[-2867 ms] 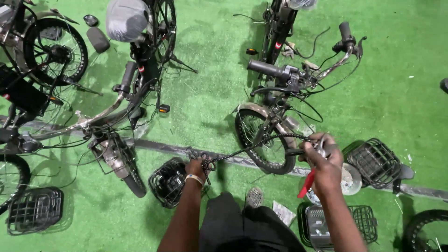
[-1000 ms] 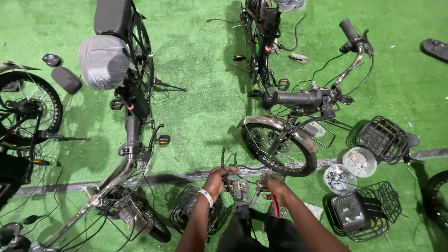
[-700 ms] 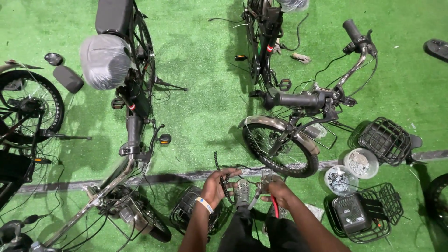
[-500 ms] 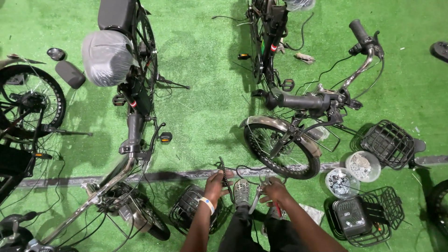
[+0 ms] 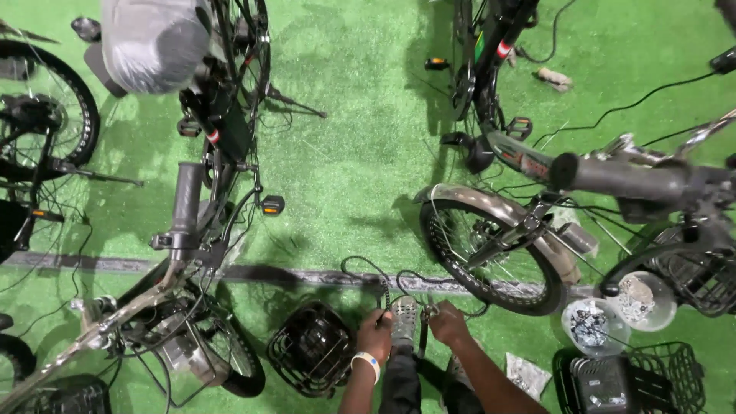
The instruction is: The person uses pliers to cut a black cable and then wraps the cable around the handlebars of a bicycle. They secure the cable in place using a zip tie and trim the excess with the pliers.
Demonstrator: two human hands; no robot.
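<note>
Hands now low and close together, drawn in from apart | left hand [image 5: 374,335] pinches black cable [image 5: 366,268] by the shoe [image 5: 404,320] | right hand [image 5: 447,323] grips cable's other run, near front wheel [image 5: 491,257] | wire basket [image 5: 313,349] beside left wrist

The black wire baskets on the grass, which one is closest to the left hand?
The empty basket just left of the left hand, beside the bicycle wheel. The other basket, bottom right, lies past the right hand and holds a dark box.
</note>
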